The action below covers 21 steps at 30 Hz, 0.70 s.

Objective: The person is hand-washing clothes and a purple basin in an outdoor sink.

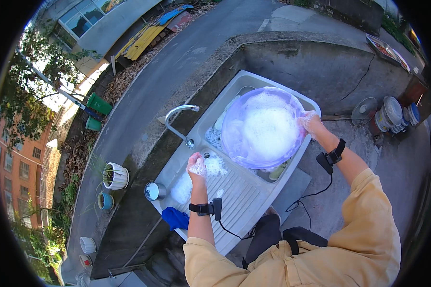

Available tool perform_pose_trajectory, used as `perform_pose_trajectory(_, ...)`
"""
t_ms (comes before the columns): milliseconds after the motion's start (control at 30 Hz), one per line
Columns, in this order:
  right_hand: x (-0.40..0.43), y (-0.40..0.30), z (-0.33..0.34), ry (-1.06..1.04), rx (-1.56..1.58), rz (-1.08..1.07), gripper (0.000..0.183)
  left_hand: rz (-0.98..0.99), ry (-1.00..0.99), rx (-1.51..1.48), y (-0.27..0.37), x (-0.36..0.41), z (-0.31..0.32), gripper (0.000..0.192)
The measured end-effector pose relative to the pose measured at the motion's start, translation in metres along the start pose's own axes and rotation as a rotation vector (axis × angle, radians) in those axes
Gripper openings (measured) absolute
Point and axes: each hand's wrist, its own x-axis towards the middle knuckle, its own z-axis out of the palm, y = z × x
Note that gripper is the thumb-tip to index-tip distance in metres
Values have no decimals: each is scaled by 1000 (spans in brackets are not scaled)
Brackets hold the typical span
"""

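A translucent purple plastic basin (233, 143), full of white suds, rests over the bowl of a grey outdoor sink (262, 193). My right hand (310, 123), wet with foam, grips the basin's right rim. My left hand (197, 165), also foamy, is held above the sink near the drain hole and the curved chrome faucet (174, 123); its fingers are curled, and I cannot tell whether anything is in them. Foam (215, 166) lies on the ribbed drainboard. Part of a green item (278, 171) shows in the sink bowl beneath the basin.
A metal cup (155, 191) and a blue cloth (175, 218) sit at the sink's left end. A concrete wall (309, 71) runs behind the sink, with potted plants (115, 175) along its ledge. Stacked containers (391, 111) stand at right. Cables hang from both wrist straps.
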Motion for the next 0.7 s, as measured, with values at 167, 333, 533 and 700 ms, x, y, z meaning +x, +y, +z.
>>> perform_pose_trajectory(167, 39, 0, 27, -29, -87, 54, 21, 692, 123, 1096, -35, 40, 8, 39)
perform_pose_trajectory(333, 101, 14, 44, -92, -66, 30, 19, 385, -78, 1764, -44, 67, 5, 60)
perform_pose_trajectory(533, 157, 15, 71, -184, -119, 35, 16, 165, -73, 1709, -65, 84, -4, 58)
perform_pose_trajectory(700, 181, 10, 107, -314, -251, -42, 24, 31, -139, 1461, -82, 92, -42, 58)
